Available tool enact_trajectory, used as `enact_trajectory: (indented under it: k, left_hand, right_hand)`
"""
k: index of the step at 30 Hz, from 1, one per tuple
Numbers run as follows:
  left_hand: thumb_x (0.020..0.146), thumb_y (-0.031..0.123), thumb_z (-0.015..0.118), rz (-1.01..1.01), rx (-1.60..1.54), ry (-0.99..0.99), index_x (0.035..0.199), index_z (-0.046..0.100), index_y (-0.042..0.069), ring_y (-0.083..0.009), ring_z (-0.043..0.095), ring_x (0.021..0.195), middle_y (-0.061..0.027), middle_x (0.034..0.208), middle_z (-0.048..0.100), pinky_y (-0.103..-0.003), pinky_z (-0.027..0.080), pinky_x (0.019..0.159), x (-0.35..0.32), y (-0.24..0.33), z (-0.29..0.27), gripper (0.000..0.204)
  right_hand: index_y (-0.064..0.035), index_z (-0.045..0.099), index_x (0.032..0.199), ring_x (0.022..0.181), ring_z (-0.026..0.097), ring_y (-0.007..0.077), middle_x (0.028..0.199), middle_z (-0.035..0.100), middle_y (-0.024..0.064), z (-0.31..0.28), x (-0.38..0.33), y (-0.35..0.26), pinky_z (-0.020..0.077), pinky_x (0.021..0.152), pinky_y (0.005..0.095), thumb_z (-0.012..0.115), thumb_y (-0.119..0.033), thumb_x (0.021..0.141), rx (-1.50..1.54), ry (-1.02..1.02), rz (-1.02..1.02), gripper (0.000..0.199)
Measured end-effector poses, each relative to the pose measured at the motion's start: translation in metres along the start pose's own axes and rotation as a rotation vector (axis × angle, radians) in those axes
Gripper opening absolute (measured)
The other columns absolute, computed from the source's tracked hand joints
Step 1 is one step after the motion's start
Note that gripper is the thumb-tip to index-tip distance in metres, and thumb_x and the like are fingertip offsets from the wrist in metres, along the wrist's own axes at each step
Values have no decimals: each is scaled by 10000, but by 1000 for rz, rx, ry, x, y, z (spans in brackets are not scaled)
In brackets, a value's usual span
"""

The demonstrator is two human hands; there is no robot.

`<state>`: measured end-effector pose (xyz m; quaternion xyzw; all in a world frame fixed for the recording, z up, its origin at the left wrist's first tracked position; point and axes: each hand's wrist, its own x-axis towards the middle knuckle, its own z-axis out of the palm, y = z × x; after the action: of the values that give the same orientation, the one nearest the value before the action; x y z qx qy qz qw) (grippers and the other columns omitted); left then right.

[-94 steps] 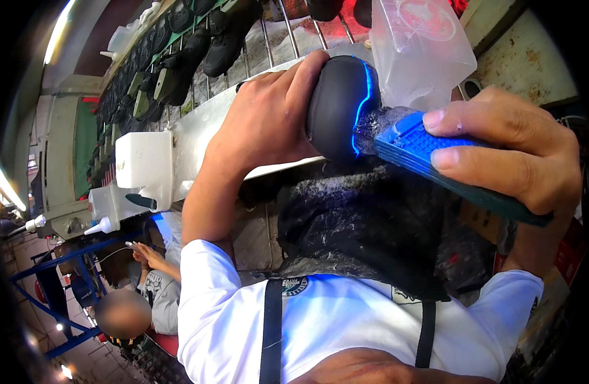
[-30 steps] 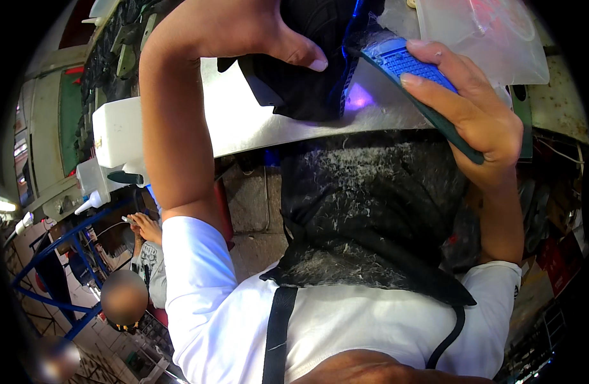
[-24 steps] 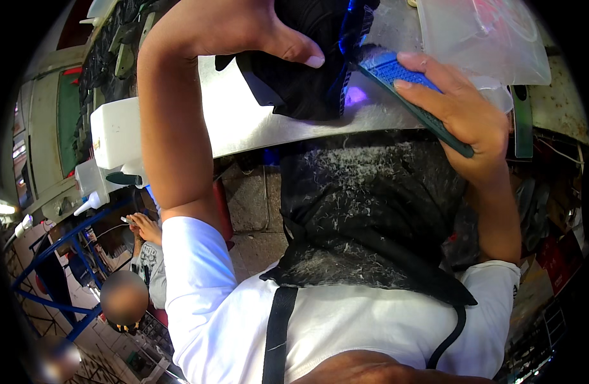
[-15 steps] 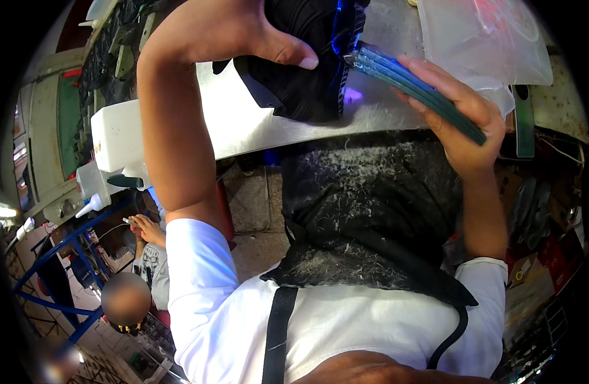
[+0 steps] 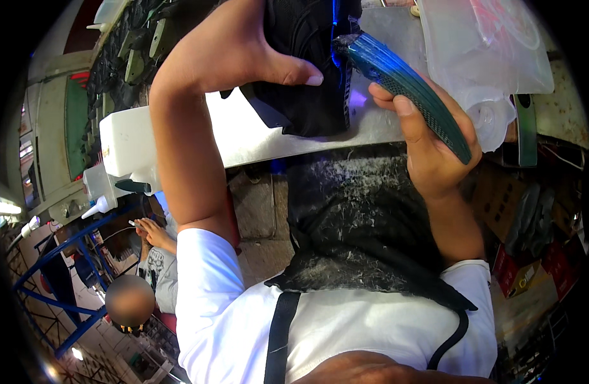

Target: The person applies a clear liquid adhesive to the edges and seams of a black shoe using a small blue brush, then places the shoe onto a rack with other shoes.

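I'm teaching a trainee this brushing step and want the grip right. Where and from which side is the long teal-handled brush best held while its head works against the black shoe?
Probably the middle to rear of the curved teal brush handle, wrapped from below and the right, as the right hand does. The handle slants up-left, leaving its bristled tip free against the black shoe gripped by the left hand.

Shoe factory: racks of soles [image 5: 125, 54]

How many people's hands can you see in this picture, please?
3: the left hand gripping the black shoe, the right hand holding the brush, and a co-worker's hand lower left.
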<state>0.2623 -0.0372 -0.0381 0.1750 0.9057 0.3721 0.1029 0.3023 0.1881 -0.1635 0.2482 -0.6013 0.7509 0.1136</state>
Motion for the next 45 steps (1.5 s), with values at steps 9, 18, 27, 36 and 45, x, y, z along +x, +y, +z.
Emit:
enact_trajectory:
  k: [9, 18, 27, 36, 45]
  left_hand:
    - [556, 345, 959, 164, 116, 43, 1512, 226, -85, -288, 445, 1344, -217, 1438, 450, -381, 337, 1149, 3, -26, -3, 1279]
    - [597, 69, 940, 3, -122, 50, 1456, 359, -11, -194, 549, 1216, -116, 1311, 582, -354, 437, 1063, -11, -18, 15, 1040]
    - [578, 94, 951, 36, 5, 90, 1459, 354, -10, -198, 556, 1200, -127, 1302, 587, -353, 455, 1037, -17, -11, 14, 1069]
    - [536, 243, 955, 116, 118, 158, 1504, 234, -35, -432, 657, 1027, -277, 1079, 666, -424, 519, 886, -28, -16, 23, 1238]
    - [554, 120, 985, 125, -103, 428, 1262, 548, -53, -225, 652, 1035, -138, 1159, 654, -349, 532, 895, -91, -33, 67, 849]
  right_hand:
    - [159, 645, 1063, 819, 732, 274, 952, 717, 242, 2, 26, -28, 627, 747, 356, 609, 19, 911, 91, 82, 37, 210]
    - [145, 666, 1033, 773, 728, 276, 920, 717, 219, -1, 52, -62, 620, 686, 344, 603, -13, 900, 73, 159, 148, 216]
    - [145, 659, 1066, 788, 731, 283, 964, 713, 230, -1, 70, -77, 617, 720, 358, 605, -31, 923, -2, 139, 77, 233]
    - [125, 663, 1062, 817, 734, 266, 978, 712, 228, -13, 97, -92, 606, 747, 317, 632, -39, 914, 128, 201, -16, 223]
    - [36, 693, 1025, 745, 638, 119, 853, 680, 34, -124, 3, -100, 509, 674, 246, 738, -74, 869, -625, 228, 368, 197]
